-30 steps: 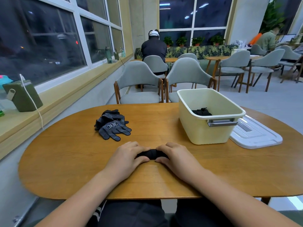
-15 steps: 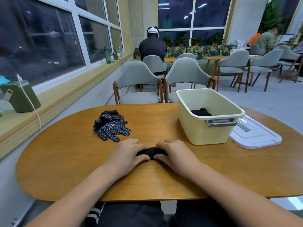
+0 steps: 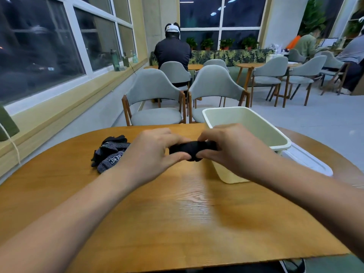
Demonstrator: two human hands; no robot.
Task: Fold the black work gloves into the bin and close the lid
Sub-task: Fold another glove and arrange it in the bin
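A rolled-up black work glove (image 3: 192,150) is held above the wooden table (image 3: 177,209), between both hands. My left hand (image 3: 151,154) pinches its left end and my right hand (image 3: 230,150) grips its right end. A loose pile of black dotted gloves (image 3: 110,152) lies on the table to the left. The cream bin (image 3: 254,127) stands open at the right, partly behind my right hand; its inside is hidden from here. The white lid (image 3: 309,162) lies flat on the table to the right of the bin.
Two grey chairs (image 3: 157,99) stand at the table's far side. A windowsill runs along the left with a green box (image 3: 7,125) and a white cable. Other people sit at tables further back.
Both hands have lifted the rolled glove off the table and carried it forward, towards the bin. The camera view has tilted up and moved closer.
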